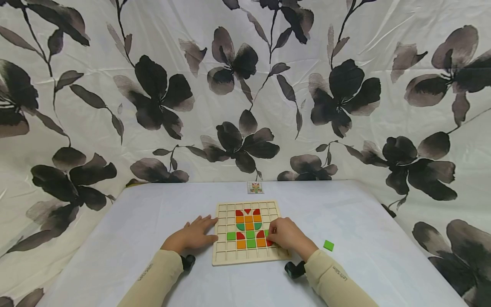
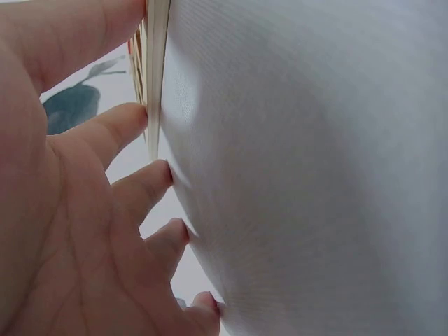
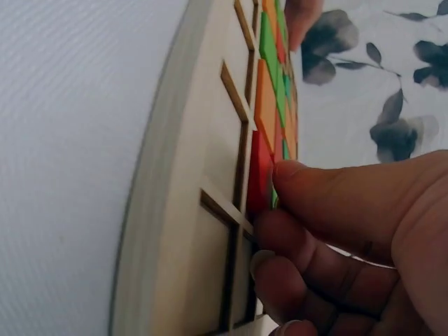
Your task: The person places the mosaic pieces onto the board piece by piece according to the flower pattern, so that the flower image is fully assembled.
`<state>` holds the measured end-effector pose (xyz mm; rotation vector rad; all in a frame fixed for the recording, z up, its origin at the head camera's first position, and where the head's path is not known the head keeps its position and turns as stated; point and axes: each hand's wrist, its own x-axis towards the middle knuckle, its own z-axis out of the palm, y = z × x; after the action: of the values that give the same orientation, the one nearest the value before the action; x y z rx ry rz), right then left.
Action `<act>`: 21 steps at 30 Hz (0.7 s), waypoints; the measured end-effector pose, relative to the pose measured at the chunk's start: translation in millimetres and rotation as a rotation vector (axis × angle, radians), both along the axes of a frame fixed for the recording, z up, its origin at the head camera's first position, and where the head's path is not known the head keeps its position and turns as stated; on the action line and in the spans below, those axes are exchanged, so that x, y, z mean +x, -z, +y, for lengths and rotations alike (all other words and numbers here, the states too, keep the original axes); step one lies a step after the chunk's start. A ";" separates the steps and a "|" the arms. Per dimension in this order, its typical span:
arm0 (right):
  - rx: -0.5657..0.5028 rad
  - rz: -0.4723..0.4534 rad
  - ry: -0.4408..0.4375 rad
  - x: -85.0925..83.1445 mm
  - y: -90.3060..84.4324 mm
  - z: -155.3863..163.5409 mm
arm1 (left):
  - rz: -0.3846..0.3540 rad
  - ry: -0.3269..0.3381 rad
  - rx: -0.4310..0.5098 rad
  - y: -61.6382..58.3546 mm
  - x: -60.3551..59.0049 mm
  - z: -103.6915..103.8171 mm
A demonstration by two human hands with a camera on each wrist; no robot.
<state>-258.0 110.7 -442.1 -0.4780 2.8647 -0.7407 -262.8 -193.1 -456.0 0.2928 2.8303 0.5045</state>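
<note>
A wooden grid board (image 1: 226, 257) lies on the table with red, orange and green tiles set in its cells. My left hand (image 1: 195, 233) rests at the board's left side, fingers spread; in the left wrist view its thumb and a finger touch the board's edge (image 2: 158, 77). Over the right side of the board, my right hand (image 1: 287, 235) has thumb and forefinger together at a green tile (image 1: 266, 233), mostly hidden by the fingers. Right beside the fingertips is a red tile (image 3: 260, 171), next to an orange tile (image 3: 265, 98).
A loose green square tile (image 1: 328, 245) lies on the white table (image 1: 368, 273) to the right of the right forearm. Behind the board, a small pattern card (image 1: 255, 187) lies near the far edge. A flowered cloth (image 1: 291, 115) hangs beyond the table.
</note>
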 end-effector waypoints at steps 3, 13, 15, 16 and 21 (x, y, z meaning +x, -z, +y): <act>-0.004 -0.005 -0.005 0.2 -0.5 3.5 | -0.005 -0.003 0.005 -0.2 1.2 0.7; 0.033 0.017 0.023 -3.0 -15.4 38.5 | -0.012 0.000 0.010 0.0 2.1 1.7; 0.053 0.011 0.032 -3.4 -19.9 48.6 | -0.014 -0.001 0.005 -3.0 2.5 2.1; 0.064 0.006 0.034 -3.2 -22.0 53.7 | -0.012 0.001 0.006 -4.0 2.4 2.2; 0.140 -0.035 0.021 0.3 -28.7 76.0 | -0.015 -0.004 0.002 -5.2 3.0 2.4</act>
<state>-257.6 186.7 -413.4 -0.4121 2.8677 -0.5415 -259.8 -190.7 -450.8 0.2826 2.8165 0.5088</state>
